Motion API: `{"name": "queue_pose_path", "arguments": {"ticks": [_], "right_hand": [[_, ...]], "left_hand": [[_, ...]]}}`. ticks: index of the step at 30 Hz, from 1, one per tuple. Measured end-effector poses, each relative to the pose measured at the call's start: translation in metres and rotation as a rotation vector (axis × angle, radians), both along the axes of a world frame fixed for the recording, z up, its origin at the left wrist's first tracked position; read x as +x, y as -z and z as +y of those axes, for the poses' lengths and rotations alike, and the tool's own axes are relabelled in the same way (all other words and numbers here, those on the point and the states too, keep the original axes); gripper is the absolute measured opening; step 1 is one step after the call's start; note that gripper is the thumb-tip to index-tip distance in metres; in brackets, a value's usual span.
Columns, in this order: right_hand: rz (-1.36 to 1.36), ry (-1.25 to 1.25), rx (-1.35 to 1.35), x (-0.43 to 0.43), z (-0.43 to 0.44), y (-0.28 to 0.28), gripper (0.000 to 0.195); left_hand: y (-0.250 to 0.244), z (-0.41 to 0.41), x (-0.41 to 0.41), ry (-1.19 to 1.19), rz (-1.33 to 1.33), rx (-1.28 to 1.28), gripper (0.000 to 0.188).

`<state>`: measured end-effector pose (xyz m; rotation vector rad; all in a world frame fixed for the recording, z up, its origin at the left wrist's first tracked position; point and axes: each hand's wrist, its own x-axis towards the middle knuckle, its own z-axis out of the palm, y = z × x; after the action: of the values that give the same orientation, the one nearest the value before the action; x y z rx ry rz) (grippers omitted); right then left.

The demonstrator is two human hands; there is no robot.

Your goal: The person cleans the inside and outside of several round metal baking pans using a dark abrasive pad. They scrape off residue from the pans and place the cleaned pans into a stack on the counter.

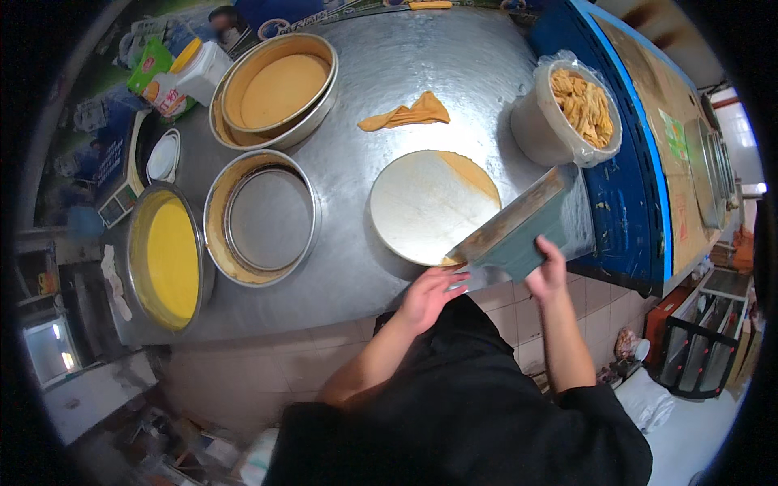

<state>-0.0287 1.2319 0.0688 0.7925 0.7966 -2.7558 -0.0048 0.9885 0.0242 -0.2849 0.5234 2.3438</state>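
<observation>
My right hand grips a flat green board with a brown-stained long edge, tilted over the right rim of a round disc. The board's lower corner is at the disc's near edge. My left hand is beside that corner, fingers extended and apart; whether the fingertips touch it I cannot tell. Pale and bare over most of its face, the round disc carries a thin tan layer along its right side. Beyond it on the metal table lies a crumpled tan sheet.
A plastic-lined bucket of tan folded strips stands at right against a blue cabinet. At left are nested round pans, a ring-shaped pan, a metal bowl of yellow batter and a scale. A yellow-handled knife lies at the far edge.
</observation>
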Motion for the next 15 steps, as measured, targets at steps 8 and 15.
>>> {"name": "queue_pose_path", "arguments": {"ticks": [8, 15], "right_hand": [[0.010, 0.082, -0.293, 0.022, 0.013, 0.047, 0.041], [0.082, -0.006, -0.320, 0.005, 0.021, 0.059, 0.041]], "left_hand": [[-0.034, -0.046, -0.032, 0.760, 0.400, -0.801, 0.034], [0.016, -0.029, -0.177, 0.081, 1.072, -1.583, 0.047]]}}
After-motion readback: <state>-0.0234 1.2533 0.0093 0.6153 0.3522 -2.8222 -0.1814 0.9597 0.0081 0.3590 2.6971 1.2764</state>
